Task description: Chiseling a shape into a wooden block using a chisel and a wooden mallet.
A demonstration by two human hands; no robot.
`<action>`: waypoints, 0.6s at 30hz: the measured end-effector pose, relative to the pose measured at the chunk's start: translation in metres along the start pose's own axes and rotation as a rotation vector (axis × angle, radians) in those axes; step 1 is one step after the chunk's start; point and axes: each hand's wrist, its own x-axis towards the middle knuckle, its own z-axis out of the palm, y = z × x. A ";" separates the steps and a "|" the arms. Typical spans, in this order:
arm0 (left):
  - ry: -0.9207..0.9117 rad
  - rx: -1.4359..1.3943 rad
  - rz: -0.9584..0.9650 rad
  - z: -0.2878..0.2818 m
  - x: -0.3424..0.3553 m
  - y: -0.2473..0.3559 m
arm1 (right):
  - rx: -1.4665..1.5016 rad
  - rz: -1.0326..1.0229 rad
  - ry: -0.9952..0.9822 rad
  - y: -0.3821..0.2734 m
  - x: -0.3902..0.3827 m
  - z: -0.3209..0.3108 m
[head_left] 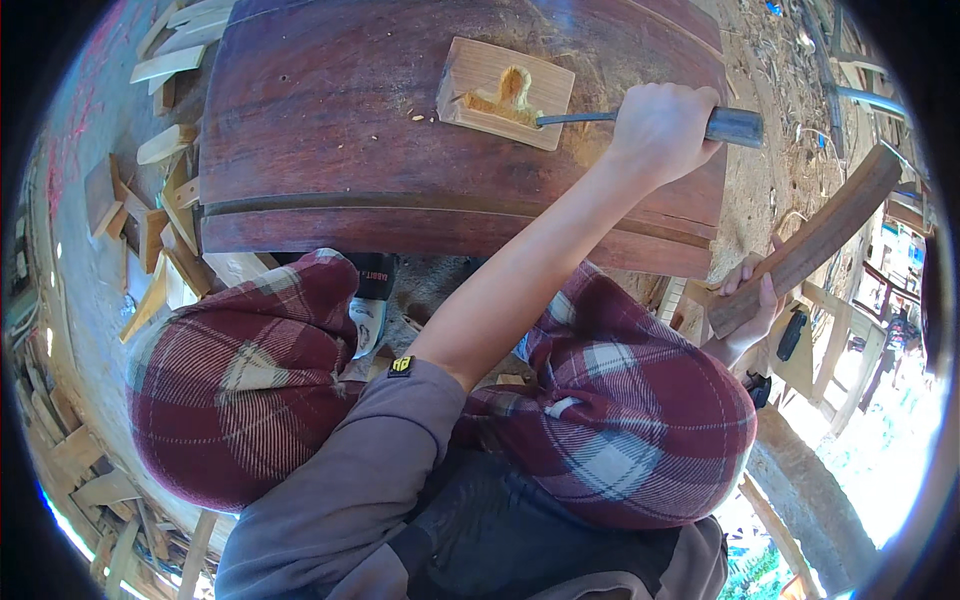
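Grips a chisel (735,127) in the tightly curled left hand (663,130) and a long wooden bar (815,238) near one end in the closely wrapped right hand (768,298). Rests the chisel's tip at the edge of the carved hollow (514,88) in a wooden block (550,88), flat on a reddish-brown bench (330,130) beyond plaid-covered knees (610,420), with pale wood offcuts (165,145) scattered to the left.

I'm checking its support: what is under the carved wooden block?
The carved wooden block sits on a reddish worktop, visible around its edges; the patch directly beneath is covered.

Hollowed block (508,95), chisel (582,117), tilted wooden bar (812,237)
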 end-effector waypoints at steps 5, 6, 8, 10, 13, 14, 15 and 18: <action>0.114 -0.072 0.022 -0.015 -0.007 0.008 | -0.020 -0.019 -0.039 -0.001 0.000 0.000; 0.117 -0.072 0.020 -0.021 -0.008 0.006 | -0.011 -0.019 -0.044 -0.001 0.001 0.002; 0.117 -0.097 0.031 -0.021 -0.007 0.002 | -0.007 -0.023 -0.039 -0.003 0.002 0.001; 0.118 -0.109 0.052 -0.019 -0.007 -0.001 | 0.004 -0.033 -0.035 -0.004 -0.001 0.004; 0.102 -0.102 0.083 -0.017 -0.013 -0.002 | -0.006 -0.043 -0.029 -0.006 -0.002 0.005; 0.086 -0.089 0.094 -0.017 -0.015 -0.002 | -0.004 -0.044 -0.030 -0.009 -0.003 0.006; 0.087 -0.086 0.095 -0.018 -0.016 -0.002 | -0.039 -0.062 -0.015 -0.014 -0.005 0.007; 0.087 -0.099 0.096 -0.017 -0.017 -0.002 | -0.100 -0.107 0.029 -0.030 -0.013 0.013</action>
